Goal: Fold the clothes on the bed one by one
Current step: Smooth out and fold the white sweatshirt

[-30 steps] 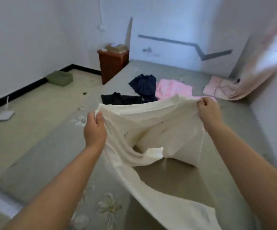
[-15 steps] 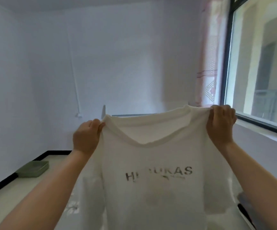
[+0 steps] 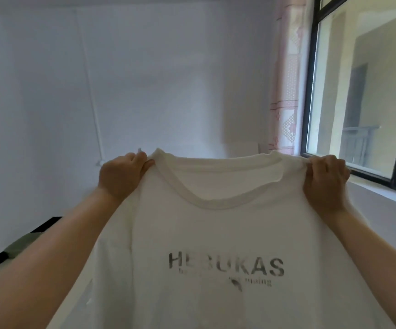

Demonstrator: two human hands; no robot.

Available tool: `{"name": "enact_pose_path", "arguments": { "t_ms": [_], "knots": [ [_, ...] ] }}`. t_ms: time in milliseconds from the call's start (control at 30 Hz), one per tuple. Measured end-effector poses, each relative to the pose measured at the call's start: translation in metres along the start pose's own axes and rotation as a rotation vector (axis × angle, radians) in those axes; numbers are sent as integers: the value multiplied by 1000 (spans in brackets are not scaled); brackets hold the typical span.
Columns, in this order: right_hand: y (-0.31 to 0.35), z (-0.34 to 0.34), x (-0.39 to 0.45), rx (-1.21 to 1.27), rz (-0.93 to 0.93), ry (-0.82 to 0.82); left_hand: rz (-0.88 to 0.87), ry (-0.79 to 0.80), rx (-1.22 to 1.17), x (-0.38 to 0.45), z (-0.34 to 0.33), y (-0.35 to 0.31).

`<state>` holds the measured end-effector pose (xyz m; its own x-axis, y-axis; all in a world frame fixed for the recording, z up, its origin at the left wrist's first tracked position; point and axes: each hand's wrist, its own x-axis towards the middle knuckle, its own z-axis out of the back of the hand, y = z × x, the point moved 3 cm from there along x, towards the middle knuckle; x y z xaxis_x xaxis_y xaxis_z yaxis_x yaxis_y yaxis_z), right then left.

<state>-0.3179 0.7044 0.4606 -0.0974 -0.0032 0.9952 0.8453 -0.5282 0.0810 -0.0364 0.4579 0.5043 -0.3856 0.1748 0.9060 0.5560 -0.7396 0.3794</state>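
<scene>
We have the shirt (image 3: 216,233) up in the air in front of us, spread flat between both hands. Our left hand (image 3: 123,178) pinches one shoulder, fingers curled round the cloth; our right hand (image 3: 325,184) grips the other shoulder the same way, so each grip is closed on the fabric. The collar hangs between them, and the dark lettering shows on the chest side facing us. The lower hem runs out of view at the bottom.

We judge this shirt is only at the spreading-out stage: no fold is in it yet, and the sleeves hang loose at the sides. It has yet to be laid down, folded and set aside. The bed is not in view now, hidden behind the shirt and below the frame, so we cannot tell how many other clothes are left or whether any are folded. Beyond the shirt we see only the wall (image 3: 168,79), a curtain (image 3: 287,91) and the window (image 3: 363,91).
</scene>
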Motion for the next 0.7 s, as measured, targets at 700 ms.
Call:
{"name": "enact_pose_path", "arguments": {
  "t_ms": [700],
  "knots": [
    [-86, -303, -321, 87, -186, 866, 130, 906, -220, -264, -353, -124]
  ]
}}
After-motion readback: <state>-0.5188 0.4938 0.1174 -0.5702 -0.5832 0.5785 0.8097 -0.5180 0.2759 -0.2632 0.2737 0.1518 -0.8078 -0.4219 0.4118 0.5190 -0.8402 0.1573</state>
